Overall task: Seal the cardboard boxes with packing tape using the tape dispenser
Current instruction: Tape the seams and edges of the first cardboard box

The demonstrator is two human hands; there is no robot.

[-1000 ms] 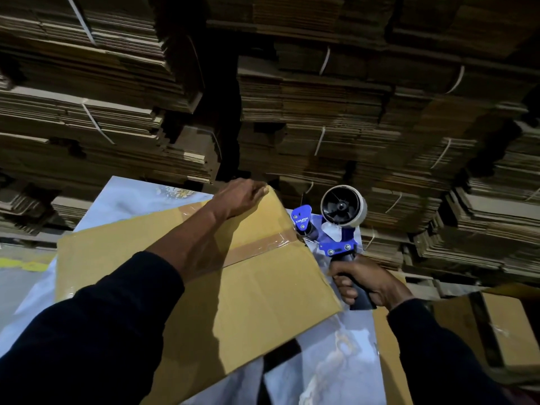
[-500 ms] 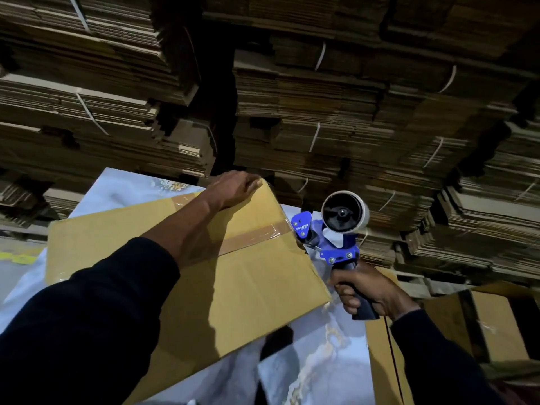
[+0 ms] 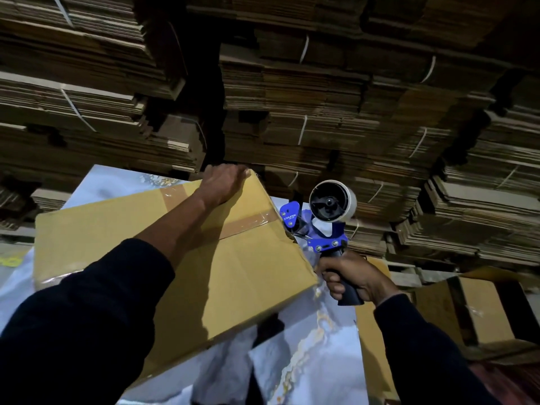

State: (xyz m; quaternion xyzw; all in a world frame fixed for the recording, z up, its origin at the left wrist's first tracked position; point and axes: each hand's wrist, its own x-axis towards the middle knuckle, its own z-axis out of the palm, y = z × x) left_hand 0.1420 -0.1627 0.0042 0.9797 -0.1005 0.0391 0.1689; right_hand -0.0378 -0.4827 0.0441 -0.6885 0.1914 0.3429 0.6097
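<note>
Cardboard box: I see it lying on the table, a pale marbled surface, turned at an angle so one corner points toward me.
Packing tape: a glossy strip runs along the box's top seam and reaches the right edge, where it meets the dispenser's nose.
Left hand: stretched out across the box, palm down on the far corner. My view shows the fingers laid straight and close together, pressing the cardboard at the far edge.
Right hand: fingers curled tight round the black grip of the tape dispenser.
Tape dispenser: blue frame, held just beside the box's right edge, its front end touching the edge where the tape strip ends. The white roll sits on top, facing me.
Sleeves: both arms are in dark sleeves; the left forearm is bare from mid-arm.
Second box: open, to the right of the table.
Background: strapped stacks of flattened cardboard fill the wall behind.
</note>
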